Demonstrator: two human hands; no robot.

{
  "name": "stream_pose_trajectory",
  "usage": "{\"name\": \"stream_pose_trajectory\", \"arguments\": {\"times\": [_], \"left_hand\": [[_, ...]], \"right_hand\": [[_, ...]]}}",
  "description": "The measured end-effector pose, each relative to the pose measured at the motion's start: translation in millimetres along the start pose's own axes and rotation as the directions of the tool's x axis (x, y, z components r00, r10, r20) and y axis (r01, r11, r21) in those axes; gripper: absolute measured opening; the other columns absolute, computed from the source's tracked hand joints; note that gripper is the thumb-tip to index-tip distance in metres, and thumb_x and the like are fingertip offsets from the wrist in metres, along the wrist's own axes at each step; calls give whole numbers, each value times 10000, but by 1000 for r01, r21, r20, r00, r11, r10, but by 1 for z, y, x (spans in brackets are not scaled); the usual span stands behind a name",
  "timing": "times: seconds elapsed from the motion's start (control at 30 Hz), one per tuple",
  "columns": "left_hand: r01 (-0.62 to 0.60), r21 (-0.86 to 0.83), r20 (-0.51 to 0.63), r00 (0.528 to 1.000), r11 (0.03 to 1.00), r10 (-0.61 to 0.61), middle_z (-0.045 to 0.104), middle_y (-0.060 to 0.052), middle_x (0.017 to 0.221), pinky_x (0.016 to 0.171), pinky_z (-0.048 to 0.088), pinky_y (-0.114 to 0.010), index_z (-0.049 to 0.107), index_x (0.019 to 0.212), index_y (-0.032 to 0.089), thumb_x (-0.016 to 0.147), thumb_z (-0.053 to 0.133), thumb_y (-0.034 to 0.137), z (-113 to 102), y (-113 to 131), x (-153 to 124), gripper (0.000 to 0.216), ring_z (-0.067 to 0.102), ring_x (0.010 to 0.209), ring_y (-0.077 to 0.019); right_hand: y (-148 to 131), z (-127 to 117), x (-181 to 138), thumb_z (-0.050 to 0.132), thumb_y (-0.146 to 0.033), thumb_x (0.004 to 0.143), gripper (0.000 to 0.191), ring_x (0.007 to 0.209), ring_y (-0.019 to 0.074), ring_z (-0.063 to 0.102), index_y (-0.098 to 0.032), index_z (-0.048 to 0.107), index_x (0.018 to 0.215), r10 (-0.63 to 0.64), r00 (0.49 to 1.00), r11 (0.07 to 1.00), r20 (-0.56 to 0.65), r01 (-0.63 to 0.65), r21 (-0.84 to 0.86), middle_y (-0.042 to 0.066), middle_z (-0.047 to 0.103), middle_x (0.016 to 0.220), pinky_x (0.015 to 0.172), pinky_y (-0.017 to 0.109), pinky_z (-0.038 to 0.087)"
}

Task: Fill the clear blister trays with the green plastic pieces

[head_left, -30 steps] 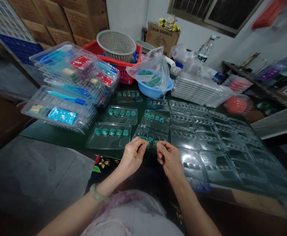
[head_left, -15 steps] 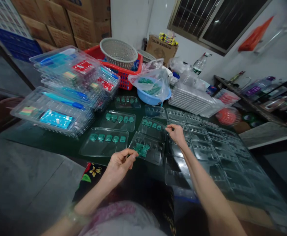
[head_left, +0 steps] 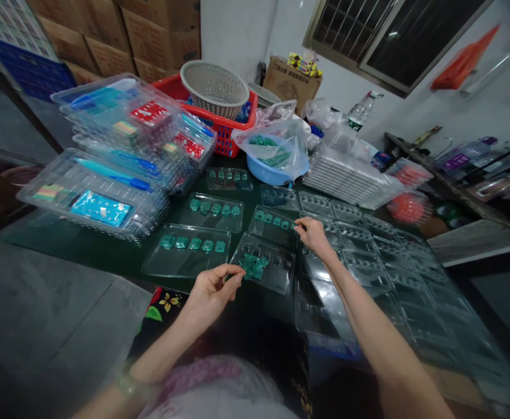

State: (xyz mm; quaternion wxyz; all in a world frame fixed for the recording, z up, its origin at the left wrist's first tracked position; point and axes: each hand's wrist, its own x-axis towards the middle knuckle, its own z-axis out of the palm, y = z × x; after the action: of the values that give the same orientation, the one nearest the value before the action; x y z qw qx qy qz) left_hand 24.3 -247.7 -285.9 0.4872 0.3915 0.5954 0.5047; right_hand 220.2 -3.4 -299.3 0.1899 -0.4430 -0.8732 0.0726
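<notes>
With thumb and fingers pinched, my left hand [head_left: 213,294] is at the left edge of a clear plastic tray [head_left: 281,282], beside a loose pile of small green pieces [head_left: 254,266]. Anything between those fingertips is too small to make out. My right hand [head_left: 314,235] is closed at the right end of a row of green pieces in another clear tray [head_left: 266,233], its fingertips at a small green piece [head_left: 292,226] partly covered by them. To the left, two trays, a front tray [head_left: 185,265] and one behind it [head_left: 211,224], each hold a row of green pieces.
Rows of clear trays [head_left: 364,265] cover the table's right side. Stacked packs [head_left: 102,203] with pens stand left. Behind are a red basket [head_left: 226,142], a grey colander [head_left: 215,93], a blue bowl [head_left: 270,171] with bagged green pieces, and stacked clear trays [head_left: 346,177].
The view has shifted slightly. My right fingertips have come a little closer to the row's end, where another green piece shows. My left hand stays almost still by the pile.
</notes>
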Motion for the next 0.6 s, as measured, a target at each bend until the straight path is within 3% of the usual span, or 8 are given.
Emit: {"name": "stream_pose_trajectory", "arguments": {"times": [0.33,0.6], "left_hand": [[5,-32,22,1000,999,-5,462,39,512,392,274,-174,589,869,154,762,524,374,4,-4,0,254,368,422,-67],[8,-7,7,1000,1000,-8,464,37,506,395,285,-174,592,848,151,754,531,375,5,-5,0,251,391,428,-71]], "right_hand": [[6,5,5,524,-178,747,188,806,181,609,-165,680,852,-50,996,998,69,53,-31,71,680,867,743,261,424],[-3,8,-3,501,-183,766,208,868,215,584,-158,651,908,11,997,992,83,-1,-124,106,646,946,752,294,411]]}}
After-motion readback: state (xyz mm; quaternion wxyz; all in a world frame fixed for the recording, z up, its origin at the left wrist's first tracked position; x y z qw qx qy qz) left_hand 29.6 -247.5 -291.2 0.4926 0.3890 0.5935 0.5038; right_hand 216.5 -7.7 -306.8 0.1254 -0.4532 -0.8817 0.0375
